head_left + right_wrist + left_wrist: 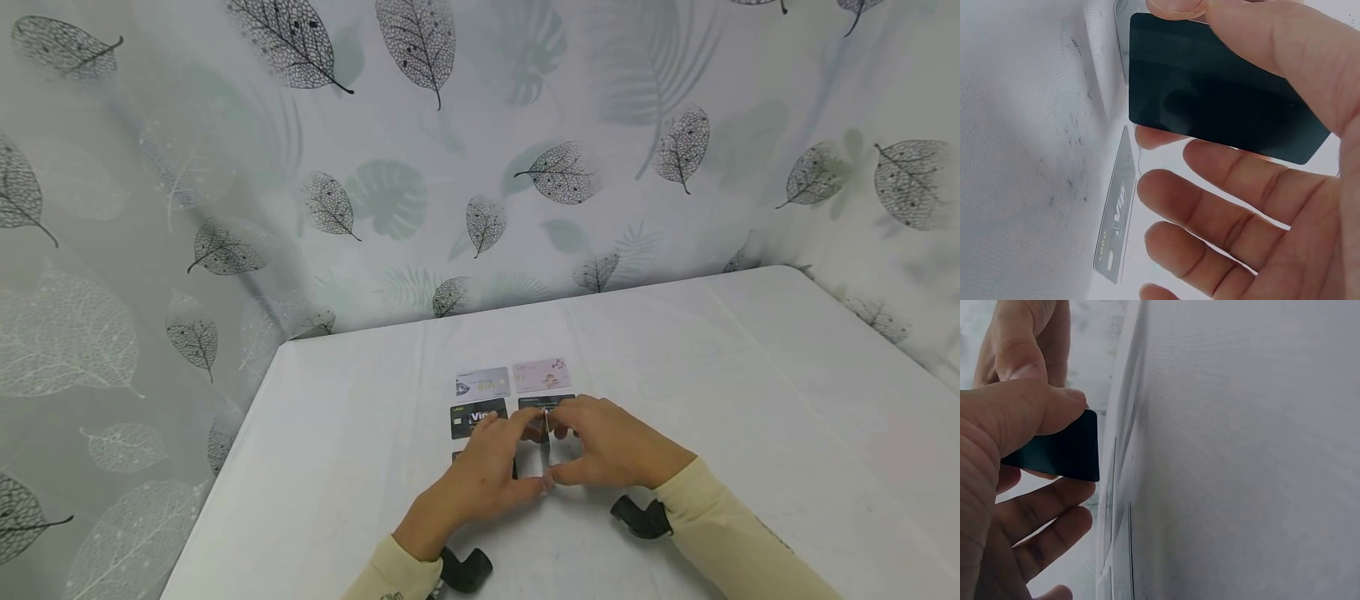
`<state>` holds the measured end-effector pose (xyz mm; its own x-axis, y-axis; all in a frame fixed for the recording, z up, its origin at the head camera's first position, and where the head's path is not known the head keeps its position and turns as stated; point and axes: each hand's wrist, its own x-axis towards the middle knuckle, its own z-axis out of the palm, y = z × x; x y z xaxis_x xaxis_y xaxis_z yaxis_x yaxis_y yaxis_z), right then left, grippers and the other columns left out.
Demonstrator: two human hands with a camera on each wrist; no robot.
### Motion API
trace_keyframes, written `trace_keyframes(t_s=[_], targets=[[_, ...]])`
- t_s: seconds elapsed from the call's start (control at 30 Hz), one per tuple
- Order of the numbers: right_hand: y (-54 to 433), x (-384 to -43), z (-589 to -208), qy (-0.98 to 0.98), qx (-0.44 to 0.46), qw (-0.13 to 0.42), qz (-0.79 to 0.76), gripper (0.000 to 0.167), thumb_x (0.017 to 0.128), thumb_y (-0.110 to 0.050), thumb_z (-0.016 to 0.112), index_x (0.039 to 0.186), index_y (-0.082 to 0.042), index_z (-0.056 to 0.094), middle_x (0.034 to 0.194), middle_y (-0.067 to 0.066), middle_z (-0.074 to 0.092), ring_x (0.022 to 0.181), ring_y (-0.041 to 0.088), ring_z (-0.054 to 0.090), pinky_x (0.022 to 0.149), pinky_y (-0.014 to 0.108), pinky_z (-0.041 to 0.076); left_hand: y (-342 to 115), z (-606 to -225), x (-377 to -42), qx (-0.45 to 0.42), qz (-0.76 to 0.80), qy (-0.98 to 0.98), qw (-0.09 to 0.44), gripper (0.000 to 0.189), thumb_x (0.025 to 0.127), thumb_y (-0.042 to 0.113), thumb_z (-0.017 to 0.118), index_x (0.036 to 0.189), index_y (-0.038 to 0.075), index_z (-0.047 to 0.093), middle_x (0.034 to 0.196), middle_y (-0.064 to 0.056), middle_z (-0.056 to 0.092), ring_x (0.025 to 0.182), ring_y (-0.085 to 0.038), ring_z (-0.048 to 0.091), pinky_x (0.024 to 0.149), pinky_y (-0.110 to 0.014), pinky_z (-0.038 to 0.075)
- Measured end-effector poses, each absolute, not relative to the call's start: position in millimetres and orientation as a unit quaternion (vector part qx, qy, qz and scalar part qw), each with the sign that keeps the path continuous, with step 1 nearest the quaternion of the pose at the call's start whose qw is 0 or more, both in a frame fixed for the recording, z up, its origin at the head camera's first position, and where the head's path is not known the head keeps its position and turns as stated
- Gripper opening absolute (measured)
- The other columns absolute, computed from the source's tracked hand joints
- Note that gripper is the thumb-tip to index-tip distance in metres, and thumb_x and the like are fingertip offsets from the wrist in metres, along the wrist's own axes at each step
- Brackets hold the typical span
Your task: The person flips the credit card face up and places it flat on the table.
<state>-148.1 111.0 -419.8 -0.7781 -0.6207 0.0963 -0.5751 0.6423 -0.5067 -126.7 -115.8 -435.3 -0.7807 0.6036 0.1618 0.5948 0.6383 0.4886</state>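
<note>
Over the middle of the white table (750, 375), head view: both hands meet above a small grid of cards. The left hand (487, 471) and right hand (611, 450) pinch one card (547, 442) between them, held on edge so only a thin pale line shows. It sits just above the tabletop, in front of the laid-out cards. Behind the hands lie a grey card (483, 383) and a pink card (541, 375) side by side, then a black card (477, 417) with white lettering; a further dark card (546, 402) is mostly hidden by the right fingers. Table covered in white cloth, backed and flanked by leaf-printed curtain (420, 167). Wide bare cloth lies left and right of the grid; table's far edge meets the curtain, left edge drops off near it.

Left wrist view: thumb and forefinger of the left hand (1004, 425) curl round a corner of the card (1063, 453), which appears dark teal-black, matte, with rounded corner. Remaining fingers hang loose below. Cloth (1241, 456) fills the right side; edges of lying cards are faintly seen against it.

Right wrist view: the right hand (1260, 206) pinches the same card (1216, 112) by its top edge, thumb tip at upper rim. Face is plain, dark, glossy, no print visible. Other fingers are spread, relaxed beneath. Against the cloth (1022, 156) the grey card (1116, 215) lies flat, lettering visible, close beside the fingertips.
</note>
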Motion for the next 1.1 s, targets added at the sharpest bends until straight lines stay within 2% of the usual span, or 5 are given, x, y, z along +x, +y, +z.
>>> trace_keyframes(t_s=[0.13,0.3,0.43,0.8,1.1], targets=[[110.9,-147.6,-418.8,0.907,-0.317,0.044,-0.273,0.043,0.078,-0.045,0.087,0.106,-0.021,0.065,0.102,-0.005,0.065,0.094,0.016,0.06,0.082,0.039,0.051,-115.9,-434.9,-125.9,0.329,0.257,0.909,-0.005,0.071,0.091,0.034,0.079,0.148,0.015,0.042,0.126,0.003,0.069,0.122,-0.015,0.061,0.121,-0.057,0.026],[111.0,-146.3,-418.1,0.904,-0.311,0.029,-0.293,0.053,0.076,-0.042,0.089,0.114,-0.02,0.062,0.104,-0.006,0.066,0.1,0.016,0.063,0.086,0.041,0.052,-116.3,-434.4,-125.1,0.321,0.243,0.915,-0.015,0.067,0.091,0.035,0.078,0.144,0.011,0.047,0.125,0.0,0.069,0.119,-0.017,0.061,0.121,-0.056,0.028],[111.2,-145.4,-416.7,0.902,-0.315,0.013,-0.296,0.059,0.075,-0.04,0.091,0.12,-0.021,0.059,0.104,-0.007,0.064,0.095,0.014,0.062,0.083,0.038,0.052,-117.0,-434.8,-124.9,0.316,0.237,0.919,-0.014,0.065,0.089,0.032,0.08,0.142,0.011,0.05,0.122,0.001,0.068,0.116,-0.017,0.06,0.121,-0.057,0.028],[112.9,-146.7,-416.9,0.896,-0.326,-0.001,-0.303,0.06,0.073,-0.036,0.092,0.12,-0.02,0.059,0.106,-0.013,0.065,0.099,0.008,0.062,0.088,0.037,0.052,-119.1,-434.8,-124.5,0.321,0.223,0.92,-0.028,0.063,0.085,0.027,0.079,0.14,0.012,0.053,0.128,-0.002,0.065,0.126,-0.019,0.057,0.119,-0.058,0.031],[113.9,-146.6,-417.0,0.901,-0.325,-0.014,-0.287,0.06,0.072,-0.034,0.092,0.12,-0.019,0.059,0.107,-0.011,0.065,0.099,0.008,0.063,0.088,0.037,0.053,-118.7,-435.1,-125.3,0.318,0.211,0.924,-0.032,0.061,0.085,0.03,0.079,0.139,0.013,0.054,0.132,-0.001,0.064,0.124,-0.019,0.056,0.116,-0.047,0.035]])
